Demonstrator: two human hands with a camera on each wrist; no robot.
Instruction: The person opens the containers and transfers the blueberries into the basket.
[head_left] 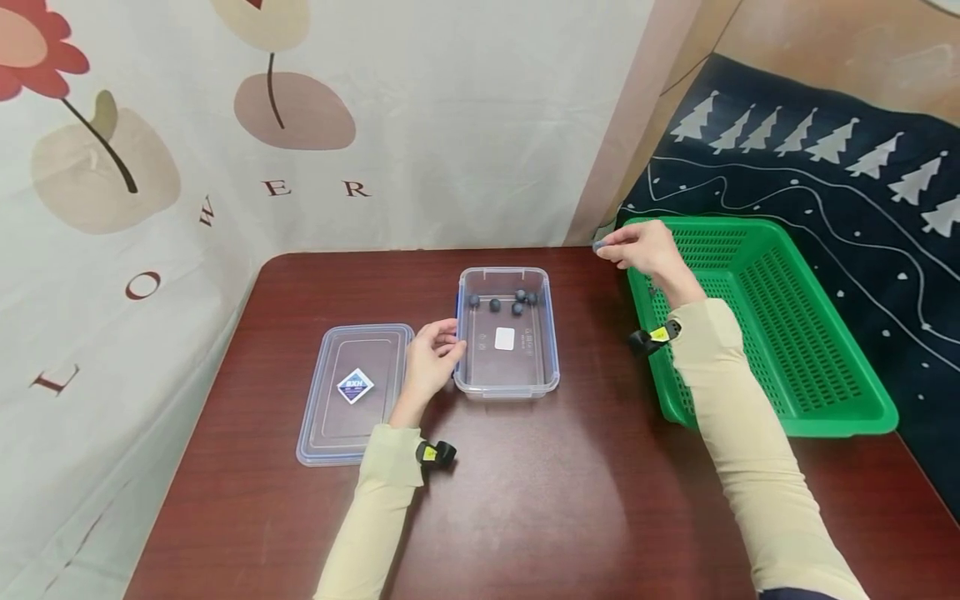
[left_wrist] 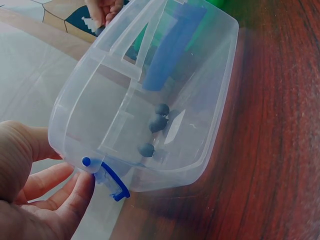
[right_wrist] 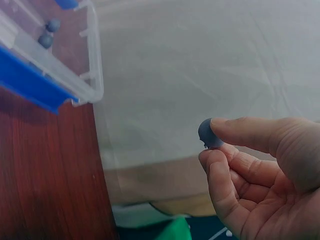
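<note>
My right hand point(head_left: 647, 250) pinches a single blueberry point(right_wrist: 209, 134) between thumb and fingertips, above the far left corner of the green basket point(head_left: 825, 333). A clear plastic box point(head_left: 506, 367) with blue side latches stands uncovered on the table, and several blueberries point(head_left: 495, 306) lie inside it, mostly toward its far end. At the box's left side, my left hand point(head_left: 431, 362) holds the wall by the blue latch point(left_wrist: 116, 182) with thumb and fingers. The box's lid point(head_left: 356, 425), bearing a diamond-shaped label, lies flat to the left.
The brown wooden table point(head_left: 540, 500) carries everything. Behind it hangs a pale printed curtain point(head_left: 450, 125). A dark blue cloth with white trees point(head_left: 892, 250) spreads beyond the basket at the right. Perforated sides surround the basket's inside.
</note>
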